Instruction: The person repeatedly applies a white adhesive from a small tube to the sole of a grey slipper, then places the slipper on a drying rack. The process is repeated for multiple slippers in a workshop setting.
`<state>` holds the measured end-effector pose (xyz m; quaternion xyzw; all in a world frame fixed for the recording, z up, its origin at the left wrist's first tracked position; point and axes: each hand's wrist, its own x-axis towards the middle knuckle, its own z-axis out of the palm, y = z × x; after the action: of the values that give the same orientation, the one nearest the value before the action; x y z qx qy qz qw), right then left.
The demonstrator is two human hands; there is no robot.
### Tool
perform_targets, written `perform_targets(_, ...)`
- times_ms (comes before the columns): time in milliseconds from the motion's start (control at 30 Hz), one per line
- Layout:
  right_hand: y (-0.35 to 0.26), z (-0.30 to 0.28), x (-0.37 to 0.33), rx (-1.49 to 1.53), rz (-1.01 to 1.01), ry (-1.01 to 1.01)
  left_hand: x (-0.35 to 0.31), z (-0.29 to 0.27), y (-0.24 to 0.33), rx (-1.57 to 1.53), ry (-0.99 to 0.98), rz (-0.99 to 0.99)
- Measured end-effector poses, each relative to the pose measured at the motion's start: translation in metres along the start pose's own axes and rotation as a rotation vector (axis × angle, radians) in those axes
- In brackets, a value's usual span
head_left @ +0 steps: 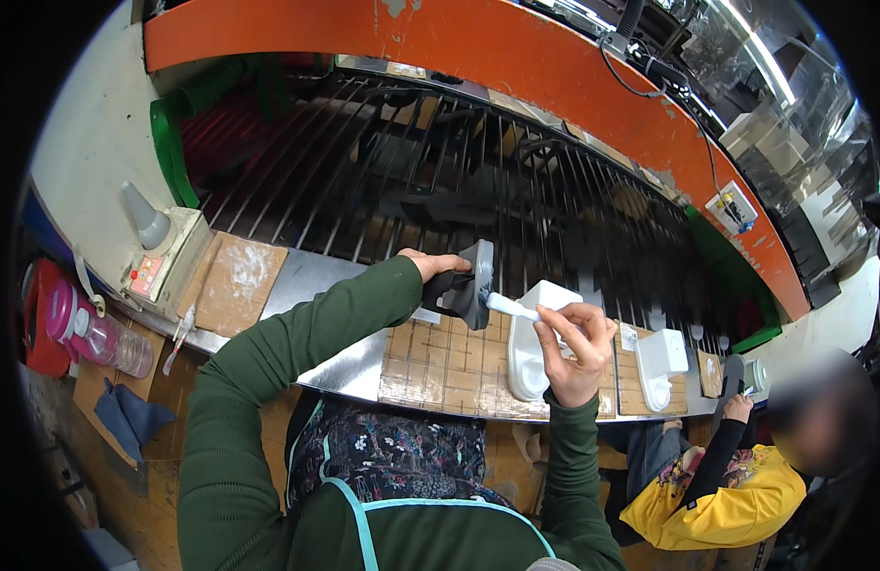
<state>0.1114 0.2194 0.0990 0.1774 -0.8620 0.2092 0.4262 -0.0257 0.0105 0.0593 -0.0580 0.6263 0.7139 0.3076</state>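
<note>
My left hand (432, 266) is closed on what looks like a dark grey shoe sole (481, 276), held tilted above the bench. Its black side is partly covered by my fingers. My right hand (578, 343) pinches the white handle of a brush (508, 305). The brush tip touches the sole's grey face, where a wet-looking smear shows. Just below the brush stands a white pot (525, 357) with a rounded foot, partly hidden by my right hand.
Cardboard (440, 366) covers part of the metal bench edge (349, 366). Beyond runs a rod conveyor (326, 181) carrying dark pieces, under an orange beam (364, 29). A grey cone (147, 217) stands at left. At right, a person in yellow (735, 500) works beside another white pot (661, 366).
</note>
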Motion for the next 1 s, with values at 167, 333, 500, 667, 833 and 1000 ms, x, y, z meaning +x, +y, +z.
perform_targets(167,0.004,-0.003,0.008,0.013,-0.025,-0.026,-0.002,-0.004,-0.001,-0.092,-0.105,0.006)
perform_targets(333,0.006,0.005,0.006,0.428,0.270,-0.053,0.005,-0.011,-0.018,-0.500,-0.244,0.015)
perform_targets(500,-0.007,0.020,-0.003,0.599,0.422,-0.020,0.007,-0.013,-0.041,-0.753,-0.220,0.032)
perform_targets(667,-0.030,0.018,-0.005,0.582,0.505,-0.130,0.007,-0.024,-0.070,0.027,-0.315,0.776)
perform_targets(833,-0.043,0.034,-0.030,0.150,0.267,-0.177,0.003,-0.037,-0.109,-0.207,-0.335,0.620)
perform_targets(1000,-0.044,0.057,-0.062,-0.174,0.172,0.131,0.000,-0.043,-0.130,-0.515,-0.484,0.612)
